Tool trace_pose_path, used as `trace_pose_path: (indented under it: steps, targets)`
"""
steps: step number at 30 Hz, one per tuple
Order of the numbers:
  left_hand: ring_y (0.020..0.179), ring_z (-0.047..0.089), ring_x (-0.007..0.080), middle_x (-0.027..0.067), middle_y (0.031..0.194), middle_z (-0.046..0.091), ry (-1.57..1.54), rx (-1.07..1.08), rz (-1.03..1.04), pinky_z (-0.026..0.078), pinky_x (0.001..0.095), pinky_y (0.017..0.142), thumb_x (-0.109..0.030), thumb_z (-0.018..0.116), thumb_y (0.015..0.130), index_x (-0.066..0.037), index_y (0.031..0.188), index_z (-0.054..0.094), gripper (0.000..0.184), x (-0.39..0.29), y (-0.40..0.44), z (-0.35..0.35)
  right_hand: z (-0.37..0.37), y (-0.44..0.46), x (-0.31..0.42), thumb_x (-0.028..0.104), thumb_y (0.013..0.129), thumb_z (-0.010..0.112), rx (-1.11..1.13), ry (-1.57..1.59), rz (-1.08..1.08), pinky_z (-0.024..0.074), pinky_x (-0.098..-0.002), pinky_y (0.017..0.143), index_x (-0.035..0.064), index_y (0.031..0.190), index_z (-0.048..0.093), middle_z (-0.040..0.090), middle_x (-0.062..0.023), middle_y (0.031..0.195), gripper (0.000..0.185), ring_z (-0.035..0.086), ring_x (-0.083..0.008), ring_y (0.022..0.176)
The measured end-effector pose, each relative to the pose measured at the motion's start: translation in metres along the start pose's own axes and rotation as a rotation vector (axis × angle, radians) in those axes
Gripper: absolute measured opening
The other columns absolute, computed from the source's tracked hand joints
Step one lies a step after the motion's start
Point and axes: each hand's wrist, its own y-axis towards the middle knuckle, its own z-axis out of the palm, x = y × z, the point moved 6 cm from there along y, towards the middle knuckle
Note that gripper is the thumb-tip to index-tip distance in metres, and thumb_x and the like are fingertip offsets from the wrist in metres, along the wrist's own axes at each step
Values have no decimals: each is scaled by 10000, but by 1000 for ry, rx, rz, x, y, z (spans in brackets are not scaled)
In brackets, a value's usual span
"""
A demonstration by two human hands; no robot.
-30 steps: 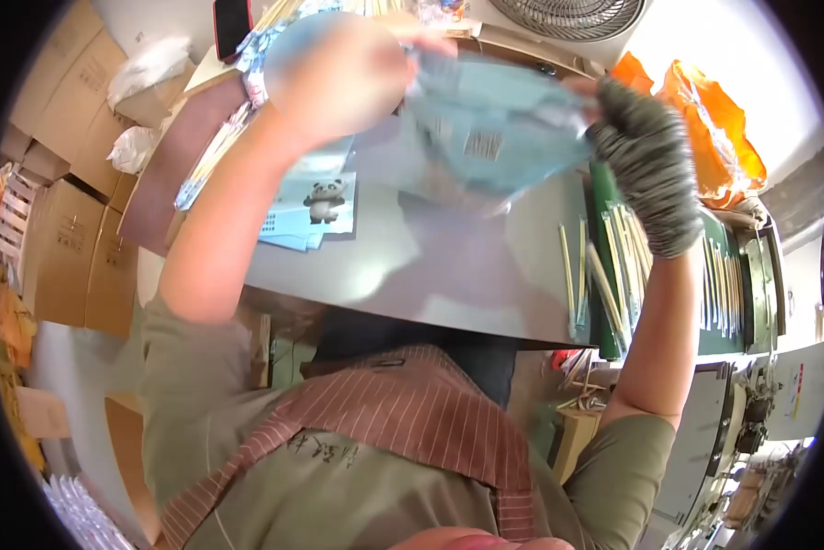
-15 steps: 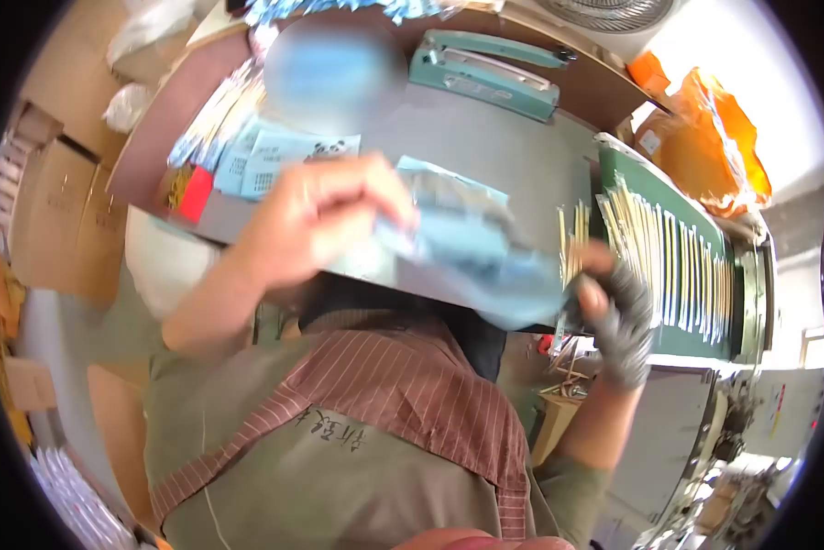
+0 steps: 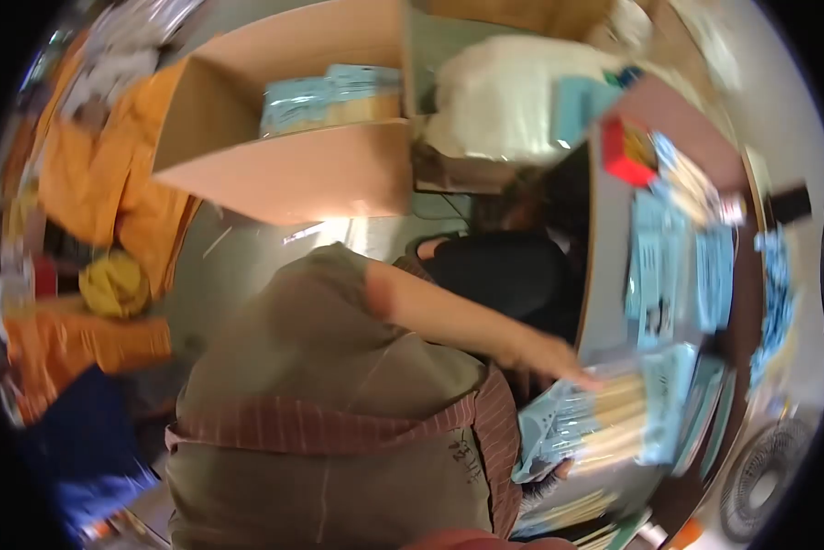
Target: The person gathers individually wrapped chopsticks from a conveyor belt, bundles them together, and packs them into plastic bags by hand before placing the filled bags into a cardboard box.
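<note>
A clear-and-blue packet (image 3: 618, 417) of pale sticks is held over the desk at the lower right. My left hand (image 3: 559, 360), bare and slightly blurred, has its fingers closed at the packet's upper edge. Below it, my right hand (image 3: 548, 481), in a grey glove, grips the lower edge, mostly hidden by the packet and apron. Beyond the packet, blue printed bags (image 3: 648, 275) lie on the desk (image 3: 604, 307), one with a panda picture. The green sealer (image 3: 705, 412) is just past the packet.
An open cardboard box (image 3: 339, 170) holds blue packets (image 3: 329, 99). Beside it sits a white plastic-wrapped bundle (image 3: 513, 96). A red box (image 3: 626, 151), loose sticks (image 3: 568, 513) and a fan (image 3: 765, 481) are at the right; orange cloth (image 3: 123, 183) hangs at the left.
The view has swung left, bringing the open box into sight. The blue bag between my hands earlier is out of clear sight; a packet of sticks is now in them.
</note>
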Motion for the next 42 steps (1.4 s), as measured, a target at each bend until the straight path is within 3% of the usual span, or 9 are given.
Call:
trace_pose_path:
  steps: [4,8,12,15,20,26,35,39,42]
  targets:
    - [1128,555,182,109,1261,577,-218,60,253,458,299,940,-413,712,847,23,1314,505,672,-35,-78,-45,122,9,-1,465,914,568,723,-227,103,412,-409,1008,65,1405,372,508,-116,1300,662,503,-255,1164]
    - [1087,573,165,80,1195,607,-92,-508,381,468,303,925,-278,732,845,0,1274,532,548,-61,-232,-153,293,-42,-29,406,869,658,1014,-782,-560,465,-326,600,-15,889,645,643,-56,764,422,585,-177,674]
    - [1106,577,184,88,1233,589,-211,-988,540,467,337,962,-208,698,862,0,1320,474,551,-56,-417,-229,434,-121,-110,164,882,664,1675,-887,-629,458,-280,792,8,1260,550,646,-82,903,424,564,-173,795]
    - [1061,629,221,132,1212,617,-388,-1051,592,519,375,914,-268,646,909,-5,1307,498,500,-10,-528,-301,487,-142,-146,170,883,663,1727,-820,-489,461,-305,832,33,1274,551,645,-119,991,430,603,-204,890]
    - [1075,630,243,148,1211,618,-536,-1247,269,524,415,922,-288,618,925,-34,1325,486,492,119,-619,-432,520,-149,-196,142,770,638,1875,-850,-1694,504,-396,786,63,1273,548,612,-141,1084,518,616,-302,949]
    - [897,668,320,169,1015,678,-302,-1798,-603,529,462,738,-259,591,910,-44,1112,603,295,386,-660,-547,529,-121,-216,182,741,630,2059,-936,-1507,512,-382,630,61,1223,559,633,-126,1059,502,632,-264,812]
    - [1127,523,426,258,1228,556,748,-2692,-561,411,482,955,-275,525,920,2,1207,534,399,211,-616,-480,527,-128,-221,136,766,599,2043,-817,-1591,517,-347,591,69,1172,567,669,-107,912,413,641,-216,719]
    - [1304,366,415,247,1416,386,633,-2163,-136,320,472,1061,-432,611,856,-10,1401,371,730,146,-544,-486,530,-128,-219,148,758,601,2032,-850,-1525,512,-355,567,77,1213,531,667,-106,907,465,641,-218,699]
    - [1383,229,424,221,1527,197,915,-2058,-525,273,492,1095,-542,648,802,-29,1472,235,939,176,-490,-509,531,-130,-219,150,754,600,2010,-886,-1503,503,-356,556,78,1229,517,662,-106,907,488,637,-222,693]
